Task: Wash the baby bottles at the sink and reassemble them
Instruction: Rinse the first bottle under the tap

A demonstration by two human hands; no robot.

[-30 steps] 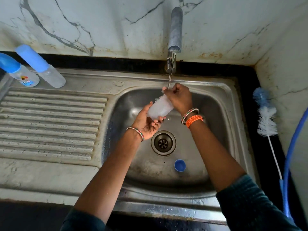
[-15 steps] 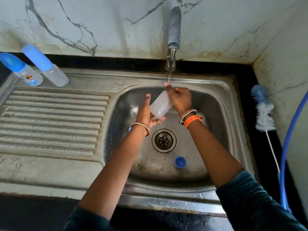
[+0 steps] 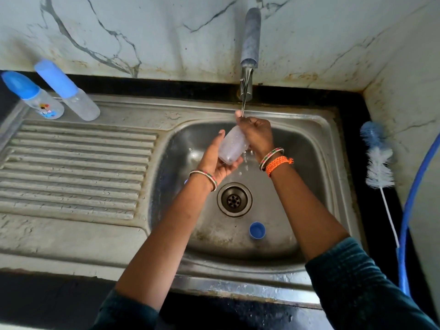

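A clear bottle body (image 3: 231,146) with no cap is tilted under the tap (image 3: 249,55), whose thin stream of water lands at its top end. My right hand (image 3: 257,133) grips the upper end of the bottle. My left hand (image 3: 215,158) cups its base from the left and below. Water drips off beneath the hands into the steel sink (image 3: 316,163). A blue cap (image 3: 257,231) lies in the basin, near the drain (image 3: 234,199). Two assembled bottles with blue caps stand on the drainboard's far left, one printed (image 3: 35,97) and one plain (image 3: 69,91).
A bottle brush (image 3: 378,160) with a blue and white head lies on the black counter right of the sink, beside a blue hose (image 3: 414,198). The ribbed drainboard (image 3: 76,172) spreads to the left. Marble walls close the back and the right.
My left hand has shifted along the bottle's base and side, from cupping it to an upright palm and back under it. The bottle stays under the stream and water now splashes below.
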